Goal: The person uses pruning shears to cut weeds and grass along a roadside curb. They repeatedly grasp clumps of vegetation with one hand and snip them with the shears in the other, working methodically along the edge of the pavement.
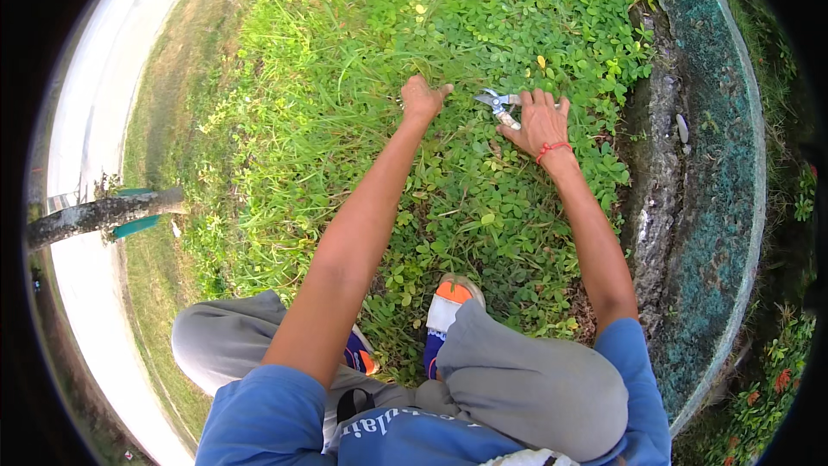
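My right hand [543,123], with a red cord around its wrist, holds a pair of pruning shears [497,102] by light-coloured handles. The blades point left and are spread apart, just above low leafy ground cover [479,168]. To the left of the blades, my left hand [424,100] is curled among the grass blades [349,71], its thumb pointing right. Its fingertips are hidden, so what it grips cannot be made out.
A weathered concrete kerb [711,207] with greenish paint runs along the right side. A tree trunk [103,213] stands at the far left before a pale road [97,298]. My shoe [451,310] rests on the plants below.
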Demonstrator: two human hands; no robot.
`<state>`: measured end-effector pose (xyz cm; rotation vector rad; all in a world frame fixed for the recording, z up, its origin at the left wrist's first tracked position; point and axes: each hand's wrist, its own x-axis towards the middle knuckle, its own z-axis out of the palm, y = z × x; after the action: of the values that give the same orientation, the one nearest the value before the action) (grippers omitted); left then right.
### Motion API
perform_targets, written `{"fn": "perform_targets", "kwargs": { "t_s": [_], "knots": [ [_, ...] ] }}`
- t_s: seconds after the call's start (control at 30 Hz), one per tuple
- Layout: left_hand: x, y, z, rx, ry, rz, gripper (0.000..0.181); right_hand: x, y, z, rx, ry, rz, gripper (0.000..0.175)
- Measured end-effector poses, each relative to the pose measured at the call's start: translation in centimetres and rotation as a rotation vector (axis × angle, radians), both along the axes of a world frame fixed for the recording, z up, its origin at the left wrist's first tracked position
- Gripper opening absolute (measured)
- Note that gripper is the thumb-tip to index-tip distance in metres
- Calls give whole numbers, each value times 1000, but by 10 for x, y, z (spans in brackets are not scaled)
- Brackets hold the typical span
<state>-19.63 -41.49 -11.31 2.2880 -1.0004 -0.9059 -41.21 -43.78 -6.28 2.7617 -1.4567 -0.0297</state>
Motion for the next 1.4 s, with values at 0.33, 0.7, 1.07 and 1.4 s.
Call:
{"fn": "perform_targets", "kwargs": {
  "t_s": [0.33, 0.7, 1.07, 1.4],
  "knots": [
    [-28, -25, -9, -338, -44, 38, 38, 40, -24, -11, 143, 46, 17, 61],
    [5, -50, -23, -231, -8, 250, 48, 37, -52, -4, 3, -12, 27, 67],
    [14, -81, -34, -215, 4, 57, 49, 79, -82, -28, 99, 144, 143, 51],
    [72, -45, 48, -118, 252, -86, 40, 25, -55, 28, -211, -317, 156, 62]
  ]
}}
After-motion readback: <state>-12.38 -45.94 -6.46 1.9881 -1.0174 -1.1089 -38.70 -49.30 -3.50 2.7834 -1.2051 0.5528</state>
